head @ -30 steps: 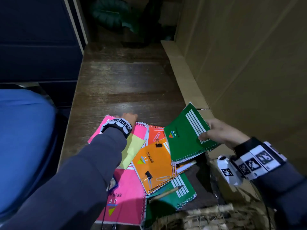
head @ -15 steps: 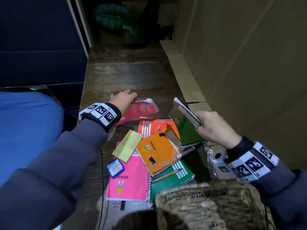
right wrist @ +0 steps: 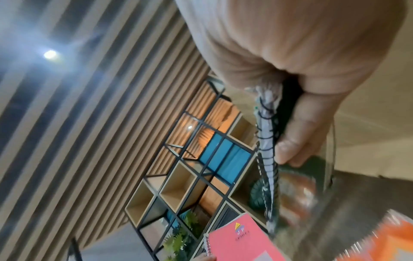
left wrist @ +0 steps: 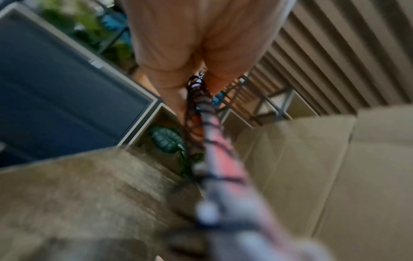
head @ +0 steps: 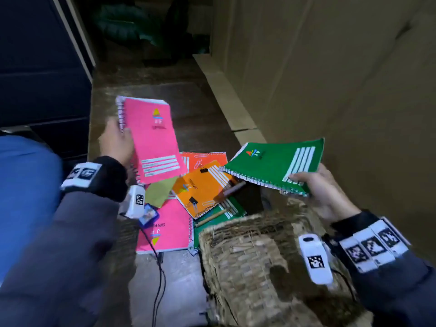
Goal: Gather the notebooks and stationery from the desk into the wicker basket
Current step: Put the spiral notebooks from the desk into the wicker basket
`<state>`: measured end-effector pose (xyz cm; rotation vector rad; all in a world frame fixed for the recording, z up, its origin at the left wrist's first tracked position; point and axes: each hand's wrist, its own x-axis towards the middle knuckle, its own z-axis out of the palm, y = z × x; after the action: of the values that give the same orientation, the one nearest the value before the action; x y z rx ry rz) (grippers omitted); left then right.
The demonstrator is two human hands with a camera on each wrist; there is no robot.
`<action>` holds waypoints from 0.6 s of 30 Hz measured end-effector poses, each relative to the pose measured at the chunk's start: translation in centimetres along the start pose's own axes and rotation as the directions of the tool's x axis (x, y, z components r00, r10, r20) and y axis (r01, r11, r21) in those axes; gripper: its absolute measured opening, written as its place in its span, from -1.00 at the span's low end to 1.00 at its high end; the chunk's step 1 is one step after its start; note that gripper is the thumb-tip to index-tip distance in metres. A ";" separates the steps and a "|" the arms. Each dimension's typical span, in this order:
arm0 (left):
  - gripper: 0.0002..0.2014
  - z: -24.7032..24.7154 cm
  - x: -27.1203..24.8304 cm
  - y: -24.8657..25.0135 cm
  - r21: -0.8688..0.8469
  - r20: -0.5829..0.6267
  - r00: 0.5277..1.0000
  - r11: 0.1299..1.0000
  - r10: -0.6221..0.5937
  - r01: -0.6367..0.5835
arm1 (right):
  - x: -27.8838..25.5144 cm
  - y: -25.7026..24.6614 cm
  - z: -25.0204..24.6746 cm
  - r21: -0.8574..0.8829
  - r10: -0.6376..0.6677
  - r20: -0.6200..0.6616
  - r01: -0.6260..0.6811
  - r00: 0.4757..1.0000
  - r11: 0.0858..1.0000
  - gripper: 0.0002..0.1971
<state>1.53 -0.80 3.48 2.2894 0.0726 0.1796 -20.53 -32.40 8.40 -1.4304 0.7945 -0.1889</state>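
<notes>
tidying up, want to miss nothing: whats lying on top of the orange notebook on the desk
On the orange notebook: two black binder clips and paper clips. Whatever lies beneath it is hidden.

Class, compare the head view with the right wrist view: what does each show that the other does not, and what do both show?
Only the head view shows the wicker basket, the left hand, and the pencil and orange notebook lying on the desk.

Only the right wrist view shows the grid shelf and slatted ceiling.

Both show the right hand gripping the green notebook by its spiral edge, and the lifted pink notebook.
</notes>
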 end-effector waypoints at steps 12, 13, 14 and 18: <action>-0.69 0.0 -14.6 0.2 -0.615 0.460 0.886 0.696 -0.067 0.372 | -11.8 10.7 -8.4 0.363 0.260 -0.114 -0.203 0.959 0.909 -0.45; -0.67 0.1 -15.6 1.0 -0.619 0.511 0.859 0.682 -0.028 0.391 | -12.3 11.1 -8.3 0.337 0.259 -0.139 -0.200 0.956 0.920 -0.46; -0.66 0.3 -16.3 1.6 -0.618 0.549 0.836 0.667 -0.013 0.417 | -12.5 11.6 -8.2 0.324 0.255 -0.167 -0.191 0.953 0.927 -0.45; -0.71 0.7 -18.8 3.2 -0.583 0.630 0.777 0.669 0.012 0.462 | -12.5 13.5 -8.4 0.299 0.367 -0.305 -0.277 0.879 0.913 -0.47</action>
<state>-16.95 -5.56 3.46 1.4188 -0.0219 -0.5760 -39.23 -29.78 1.14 -1.0170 1.2532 -0.2824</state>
